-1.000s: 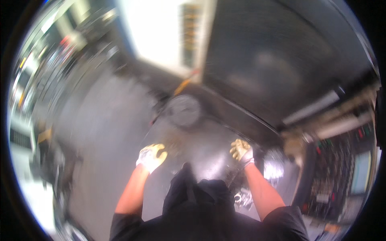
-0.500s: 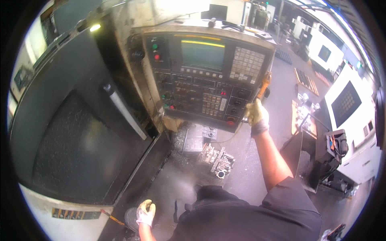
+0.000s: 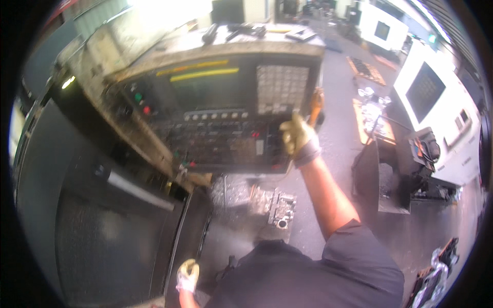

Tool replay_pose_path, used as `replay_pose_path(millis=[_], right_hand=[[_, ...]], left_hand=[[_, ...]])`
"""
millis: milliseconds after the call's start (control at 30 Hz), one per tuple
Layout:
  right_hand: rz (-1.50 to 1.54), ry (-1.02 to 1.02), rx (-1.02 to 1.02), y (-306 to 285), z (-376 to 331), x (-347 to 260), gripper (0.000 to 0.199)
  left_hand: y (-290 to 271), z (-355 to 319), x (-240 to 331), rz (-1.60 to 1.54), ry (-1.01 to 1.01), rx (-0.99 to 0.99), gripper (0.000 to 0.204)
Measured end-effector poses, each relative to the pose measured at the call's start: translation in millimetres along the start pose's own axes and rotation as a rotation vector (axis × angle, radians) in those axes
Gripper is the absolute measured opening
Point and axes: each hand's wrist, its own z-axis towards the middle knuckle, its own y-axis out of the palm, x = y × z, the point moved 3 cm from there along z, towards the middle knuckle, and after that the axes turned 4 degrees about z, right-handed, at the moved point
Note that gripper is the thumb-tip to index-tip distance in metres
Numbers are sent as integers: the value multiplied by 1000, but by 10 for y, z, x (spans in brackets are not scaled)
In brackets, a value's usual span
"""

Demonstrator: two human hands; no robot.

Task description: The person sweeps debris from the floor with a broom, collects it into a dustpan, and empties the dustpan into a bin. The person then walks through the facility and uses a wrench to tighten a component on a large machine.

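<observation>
A machine control panel [image 3: 215, 118] with a dark screen, a grey keypad and rows of buttons fills the upper middle. My right hand [image 3: 298, 137], in a yellow and grey glove, is raised at the panel's lower right, fingers curled against the button area; whether it presses a button is unclear. An orange-handled tool [image 3: 317, 105] hangs just behind it. My left hand [image 3: 187, 274], also gloved, hangs low by the edge of the machine's dark sliding door [image 3: 92, 231], fingers loosely curled and holding nothing.
A metal part [image 3: 280, 208] lies on a chip-covered shelf below the panel. The door's long handle [image 3: 138, 190] runs diagonally at left. White machines [image 3: 436, 102] and a pallet of parts [image 3: 372, 105] stand to the right across a grey floor.
The view has closed in on the control panel. My right hand has shifted left from the panel's right edge onto the button area. My left hand stays low by the door.
</observation>
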Motion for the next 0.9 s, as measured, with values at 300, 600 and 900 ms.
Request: replay_pose_path(millis=[300, 600, 900], right_hand=[[-650, 333, -123, -122, -978, 1527, 52], [-1019, 1163, 363, -2083, -4109, 3783, 50], [-448, 1115, 1111, -2023, -6607, 4111, 39]], left_hand=[[-783, 1505, -145, -175, 171, 175, 45], [-1638, 2678, 495, -530, 569, 212, 58], [-1925, 3158, 823, -792, 297, -20, 41]])
